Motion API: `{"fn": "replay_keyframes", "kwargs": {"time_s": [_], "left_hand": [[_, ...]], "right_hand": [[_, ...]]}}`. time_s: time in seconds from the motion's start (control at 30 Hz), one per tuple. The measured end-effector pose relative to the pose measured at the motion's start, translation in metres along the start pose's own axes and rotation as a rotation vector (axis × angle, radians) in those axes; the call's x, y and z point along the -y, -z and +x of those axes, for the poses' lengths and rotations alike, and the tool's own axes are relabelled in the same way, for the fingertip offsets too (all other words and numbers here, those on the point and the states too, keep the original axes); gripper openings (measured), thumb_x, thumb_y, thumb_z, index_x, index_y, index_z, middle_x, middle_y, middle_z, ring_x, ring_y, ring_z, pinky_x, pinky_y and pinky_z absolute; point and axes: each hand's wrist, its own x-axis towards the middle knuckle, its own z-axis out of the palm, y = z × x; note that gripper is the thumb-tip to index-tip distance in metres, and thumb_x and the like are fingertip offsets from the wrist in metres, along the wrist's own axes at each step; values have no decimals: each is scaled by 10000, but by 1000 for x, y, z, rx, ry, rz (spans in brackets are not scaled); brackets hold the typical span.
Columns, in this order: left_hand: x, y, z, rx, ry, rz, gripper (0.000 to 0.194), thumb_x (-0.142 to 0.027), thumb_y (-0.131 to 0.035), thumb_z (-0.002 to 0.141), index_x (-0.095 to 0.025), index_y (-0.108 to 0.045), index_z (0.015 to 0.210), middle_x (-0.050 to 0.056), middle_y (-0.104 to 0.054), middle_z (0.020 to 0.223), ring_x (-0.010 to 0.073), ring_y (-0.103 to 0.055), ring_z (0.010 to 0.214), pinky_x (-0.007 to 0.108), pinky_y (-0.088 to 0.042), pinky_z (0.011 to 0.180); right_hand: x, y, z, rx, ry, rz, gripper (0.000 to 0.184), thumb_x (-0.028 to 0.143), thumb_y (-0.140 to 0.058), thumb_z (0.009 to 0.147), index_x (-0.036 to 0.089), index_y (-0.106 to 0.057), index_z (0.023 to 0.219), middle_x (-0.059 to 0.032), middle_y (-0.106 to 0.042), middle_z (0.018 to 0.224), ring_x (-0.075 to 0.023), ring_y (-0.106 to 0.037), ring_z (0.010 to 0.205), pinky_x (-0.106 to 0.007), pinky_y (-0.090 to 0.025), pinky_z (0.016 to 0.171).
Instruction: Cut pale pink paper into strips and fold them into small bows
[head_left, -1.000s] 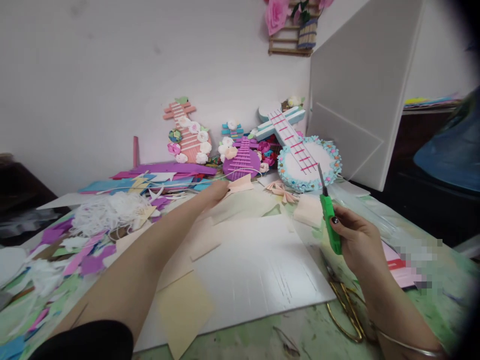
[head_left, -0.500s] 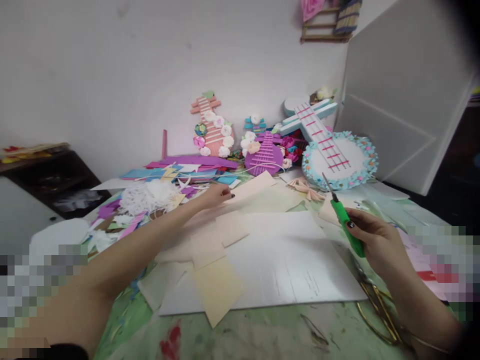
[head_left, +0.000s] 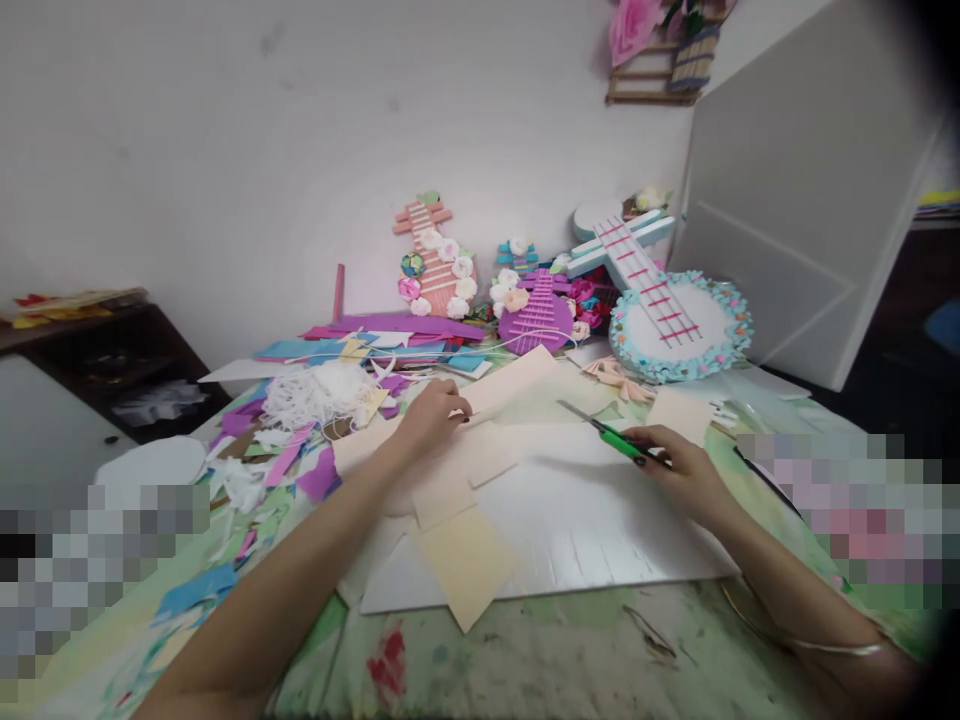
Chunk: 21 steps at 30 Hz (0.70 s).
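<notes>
My right hand [head_left: 679, 465] grips a green-handled craft knife [head_left: 619, 440] over the white foam board [head_left: 600, 520]. The blade is out and points to the left and away from me. With its fingers curled, my left hand [head_left: 435, 415] pinches the edge of a sheet of peach paper [head_left: 517, 385], which runs back to the right. Small peach squares [head_left: 446, 502] and a yellow square [head_left: 469, 565] overlap on the board. Part of the paper lies hidden under my left hand and forearm.
Coloured paper scraps and a heap of white shreds [head_left: 319, 400] cover the table's left side. Decorated model instruments, among them a purple one [head_left: 536, 315] and a large white and blue one [head_left: 679, 320], lean along the back. A pale partition [head_left: 787, 220] stands at right.
My right hand has moved left over the board, turning the knife to point left. My left hand remains at the peach paper. The view has shifted slightly.
</notes>
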Motion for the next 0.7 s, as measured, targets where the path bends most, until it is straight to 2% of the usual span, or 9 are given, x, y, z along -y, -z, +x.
{"fn": "replay_keyframes", "kwargs": {"time_s": [0.1, 0.17, 0.27, 0.33, 0.4, 0.47, 0.6, 0.7], "left_hand": [[3, 1, 2, 73, -22, -30, 172, -245, -550, 841, -209, -718, 828, 36, -656, 809, 175, -586, 760, 269, -420, 708], [4, -4, 3, 112, -30, -34, 179, -284, -552, 839, -200, -710, 831, 40, -668, 821, 177, -591, 732, 270, -423, 679], [5, -15, 3, 124, -28, -20, 218, -333, -615, 795, -168, -691, 914, 87, -662, 907, 227, -597, 806, 307, -443, 711], [5, -20, 2, 89, -34, -15, 282, -251, -642, 763, -157, -657, 1029, 112, -635, 1028, 258, -577, 936, 336, -445, 798], [6, -21, 1, 43, -57, -17, 340, -105, -590, 748, -164, -632, 1080, 112, -597, 1107, 264, -526, 1052, 355, -419, 882], [8, -19, 0, 30, -94, -32, 330, -20, -531, 720, -172, -661, 984, 91, -596, 1054, 239, -526, 1035, 329, -424, 868], [16, -14, 0, 79, -145, -70, 219, -7, -531, 668, -169, -678, 691, 50, -593, 847, 175, -565, 816, 254, -437, 707], [21, -9, 0, 133, -150, -74, 217, -7, -536, 654, -163, -686, 644, 40, -588, 774, 157, -555, 732, 252, -418, 669]], "right_hand": [[18, -10, 21, 96, 53, -234, 297, 116, -529, 720, 209, -677, 961, -60, -669, 922, -217, -606, 835, -330, -445, 755], [30, -20, 39, 204, 70, -391, 299, 53, -511, 724, 178, -681, 936, -90, -659, 948, -224, -594, 887, -315, -425, 773], [40, -38, 61, 277, 33, -555, 308, 19, -510, 733, 165, -679, 946, -111, -644, 990, -243, -562, 977, -308, -388, 799], [41, -49, 68, 287, 15, -571, 299, 28, -524, 738, 169, -677, 952, -107, -638, 998, -247, -555, 986, -306, -377, 790], [38, -58, 67, 301, 2, -574, 326, 8, -518, 721, 174, -675, 953, -98, -636, 994, -242, -554, 980, -298, -371, 776], [34, -62, 62, 317, -8, -572, 365, -20, -503, 699, 174, -671, 959, -90, -635, 989, -230, -554, 978, -286, -369, 775], [26, -61, 52, 350, -8, -556, 394, -28, -494, 681, 171, -663, 976, -85, -632, 982, -215, -556, 973, -272, -377, 789], [21, -57, 50, 371, 13, -543, 400, -18, -493, 680, 164, -659, 996, -91, -631, 986, -220, -558, 978, -277, -386, 802]]}}
